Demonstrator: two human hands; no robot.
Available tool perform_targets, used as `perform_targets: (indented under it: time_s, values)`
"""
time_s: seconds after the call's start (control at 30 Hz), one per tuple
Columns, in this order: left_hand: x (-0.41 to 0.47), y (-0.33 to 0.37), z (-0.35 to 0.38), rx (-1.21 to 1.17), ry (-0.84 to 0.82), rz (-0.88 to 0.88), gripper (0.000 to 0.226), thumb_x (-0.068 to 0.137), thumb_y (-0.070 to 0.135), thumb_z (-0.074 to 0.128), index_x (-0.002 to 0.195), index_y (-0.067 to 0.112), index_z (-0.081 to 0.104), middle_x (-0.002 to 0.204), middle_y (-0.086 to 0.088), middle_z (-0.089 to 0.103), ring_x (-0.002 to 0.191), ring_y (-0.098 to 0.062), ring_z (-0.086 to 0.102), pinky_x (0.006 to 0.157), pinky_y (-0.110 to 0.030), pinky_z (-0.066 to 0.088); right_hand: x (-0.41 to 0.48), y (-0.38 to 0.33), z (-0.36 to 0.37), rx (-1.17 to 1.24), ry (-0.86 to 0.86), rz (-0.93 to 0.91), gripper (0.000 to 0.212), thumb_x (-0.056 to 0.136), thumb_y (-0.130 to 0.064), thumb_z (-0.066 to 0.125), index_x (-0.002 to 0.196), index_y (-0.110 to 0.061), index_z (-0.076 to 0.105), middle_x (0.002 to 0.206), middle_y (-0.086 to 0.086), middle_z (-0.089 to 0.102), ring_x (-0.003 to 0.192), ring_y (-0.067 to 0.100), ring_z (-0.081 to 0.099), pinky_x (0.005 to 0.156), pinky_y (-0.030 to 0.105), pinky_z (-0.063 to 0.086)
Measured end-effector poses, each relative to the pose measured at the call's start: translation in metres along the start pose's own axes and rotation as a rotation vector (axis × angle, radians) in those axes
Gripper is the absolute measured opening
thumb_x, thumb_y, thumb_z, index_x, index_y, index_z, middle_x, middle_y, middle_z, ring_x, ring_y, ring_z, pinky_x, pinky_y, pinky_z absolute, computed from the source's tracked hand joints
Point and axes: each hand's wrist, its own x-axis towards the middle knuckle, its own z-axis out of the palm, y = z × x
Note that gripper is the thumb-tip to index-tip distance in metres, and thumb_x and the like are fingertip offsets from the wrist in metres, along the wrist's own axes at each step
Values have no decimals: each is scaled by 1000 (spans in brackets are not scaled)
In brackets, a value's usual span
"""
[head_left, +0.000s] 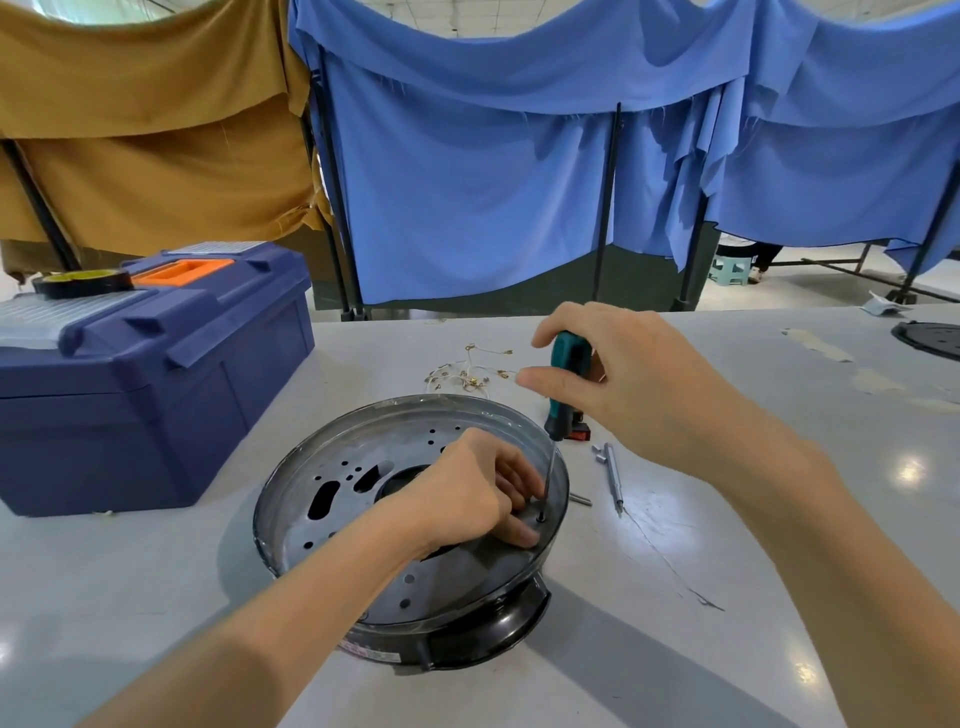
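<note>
Standing upright in the right hand (623, 384), the screwdriver (560, 410) has its teal and black handle wrapped by curled fingers, with the thumb stretched out to the side. Its thin shaft runs down from those fingers, and the tip sits in a small hole of the perforated metal plate (457, 577).

The left hand (467, 493) rests on that plate, its fingers bent and bunched close together right at the tip and the thumb lying flat just below. Whether they pinch a screw there, I cannot tell.

The plate lies inside a shallow round shell (415, 400), which sits on a black base (493, 634) under both hands. The shell's near-side rim rises just beside the shaft and crowds the fingers of the left hand.

Just past the right fingers, on the grey table (779, 519), lie a small red part (582, 431), a few short silver pieces (598, 453), a slim silver tool (614, 478) and a little pin (581, 500). Beyond the right thumb is a tangle of thin wires with brass ends (467, 371).

Well off to the left of the left hand stands a closed blue toolbox (156, 389), with a roll of black tape (83, 283) on its lid. Blue cloth (467, 182) and brown cloth (156, 130) hang behind the table.
</note>
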Motion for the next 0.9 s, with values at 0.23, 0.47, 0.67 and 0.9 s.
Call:
perform_targets:
  time_s: [0.23,0.47,0.67,0.9]
  values:
    - [0,1,0,-2,-5,1,35,63,-9,83,94,0,70,80,-11,60,74,-14,55,62,-19,47,-2,-3,-2,49,11,-58,34,89,-32,68,122,-27,63,91,1,68,77,17,63,79,36,55]
    - [-1,1,0,-12,0,-22,34,63,-7,84,86,15,71,76,-3,63,75,-10,58,63,-18,47,0,4,-5,-111,-17,69,44,83,-61,58,103,-22,66,84,-7,66,70,5,57,71,28,49]
    - [0,1,0,8,-6,-7,32,63,-6,84,87,10,71,80,-9,63,75,-12,57,64,-19,48,0,8,-5,124,-179,-21,46,97,-29,56,141,-29,45,108,-7,64,91,12,62,90,31,51]
    - [1,-2,0,22,-2,1,35,63,-4,85,94,6,72,95,-20,68,78,-12,59,66,-21,50,7,0,10,-60,115,-22,32,88,-42,67,83,-11,61,61,1,54,63,20,52,66,40,52]
